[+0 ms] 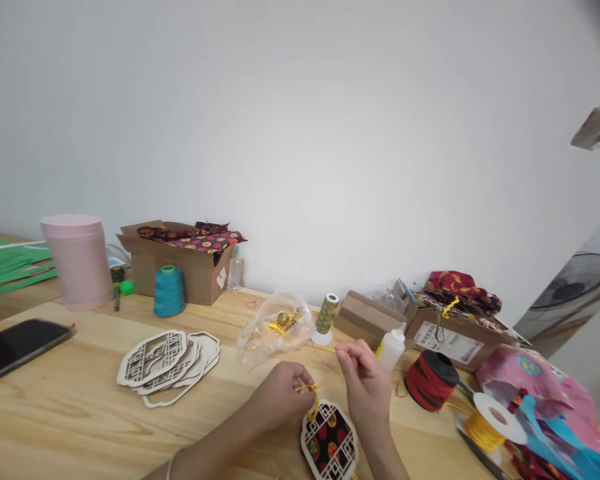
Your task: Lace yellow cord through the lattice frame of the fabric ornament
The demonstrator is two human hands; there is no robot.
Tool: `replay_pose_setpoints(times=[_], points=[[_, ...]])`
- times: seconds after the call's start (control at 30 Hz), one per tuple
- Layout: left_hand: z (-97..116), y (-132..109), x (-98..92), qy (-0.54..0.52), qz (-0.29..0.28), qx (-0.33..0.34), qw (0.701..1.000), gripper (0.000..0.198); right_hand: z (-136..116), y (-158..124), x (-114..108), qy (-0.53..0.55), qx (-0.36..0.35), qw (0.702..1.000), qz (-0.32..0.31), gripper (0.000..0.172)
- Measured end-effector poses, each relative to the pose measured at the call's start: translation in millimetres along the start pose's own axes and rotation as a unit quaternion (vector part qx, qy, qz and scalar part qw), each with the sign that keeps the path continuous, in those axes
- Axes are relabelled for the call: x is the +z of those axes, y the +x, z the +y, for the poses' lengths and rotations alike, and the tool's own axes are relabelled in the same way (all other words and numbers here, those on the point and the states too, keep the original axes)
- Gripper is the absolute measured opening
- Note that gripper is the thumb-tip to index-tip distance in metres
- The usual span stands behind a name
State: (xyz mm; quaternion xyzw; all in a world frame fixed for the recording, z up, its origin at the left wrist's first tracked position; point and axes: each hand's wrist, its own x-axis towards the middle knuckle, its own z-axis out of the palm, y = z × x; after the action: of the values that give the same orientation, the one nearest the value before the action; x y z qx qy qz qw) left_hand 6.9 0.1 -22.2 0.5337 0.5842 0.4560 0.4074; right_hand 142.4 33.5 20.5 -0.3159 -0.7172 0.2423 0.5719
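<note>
My left hand [291,395] is closed in a pinch on a yellow cord [314,403] tied at the top of a wooden ornament [329,440]. The ornament has a pale lattice frame with dark, red-patterned fabric inside, and its lower end runs past the bottom of the view. To the right of it, my right hand [364,383] is raised with thumb and forefinger pinched together. A faint thin thread [325,360] shows by those fingertips, near the olive thread spool [326,317]. A clear plastic bag [275,330] with yellow cords and brass-coloured pieces lies behind my left hand.
Left are stacked wooden lattice frames [167,367], a phone [23,347], a teal thread cone [169,291], a pink canister [77,263] and a fabric-filled box [175,270]. Right are a white squeeze bottle [391,350], red cord spool [431,380], yellow cord spool [485,427] and scissors [480,453].
</note>
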Motion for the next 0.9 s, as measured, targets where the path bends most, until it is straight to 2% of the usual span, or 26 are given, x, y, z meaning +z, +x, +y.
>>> replay_pose_setpoints(times=[0.2, 0.37, 0.43, 0.5, 0.6, 0.67, 0.77, 0.9], points=[[1.8, -1.0, 0.8, 0.031, -0.005, -0.004, 0.999, 0.008, -13.0, 2.7, -9.3, 0.068, 0.080, 0.992, 0.064, 0.011], [4.0, 0.8, 2.2, 0.026, 0.000, -0.012, 1.000, 0.005, -14.2, 1.9, -13.9, 0.042, 0.056, 0.995, 0.072, 0.010], [4.2, 1.4, 2.8, 0.013, 0.001, -0.011, 1.000, 0.003, -12.8, 3.2, -15.9, -0.005, 0.017, 0.999, 0.035, 0.009], [4.3, 1.7, 2.9, -0.003, 0.000, -0.010, 1.000, 0.002, -10.5, 4.8, -17.6, -0.056, -0.025, 0.997, -0.042, 0.009], [5.4, 1.2, 1.3, -0.024, -0.004, -0.009, 1.000, 0.003, -5.0, 4.6, -18.5, -0.107, -0.075, 0.978, -0.165, 0.023], [7.2, 0.3, -0.9, -0.034, -0.003, -0.007, 0.999, 0.004, -0.5, 1.6, -17.7, -0.134, -0.096, 0.962, -0.218, 0.031], [10.0, -0.4, -4.8, -0.043, 0.004, -0.002, 0.999, 0.007, 4.3, -3.7, -14.3, -0.178, -0.098, 0.941, -0.269, 0.025], [10.6, 2.3, -8.7, -0.053, 0.006, -0.002, 0.999, 0.011, 3.7, -4.4, -8.4, -0.222, -0.064, 0.918, -0.321, 0.014]])
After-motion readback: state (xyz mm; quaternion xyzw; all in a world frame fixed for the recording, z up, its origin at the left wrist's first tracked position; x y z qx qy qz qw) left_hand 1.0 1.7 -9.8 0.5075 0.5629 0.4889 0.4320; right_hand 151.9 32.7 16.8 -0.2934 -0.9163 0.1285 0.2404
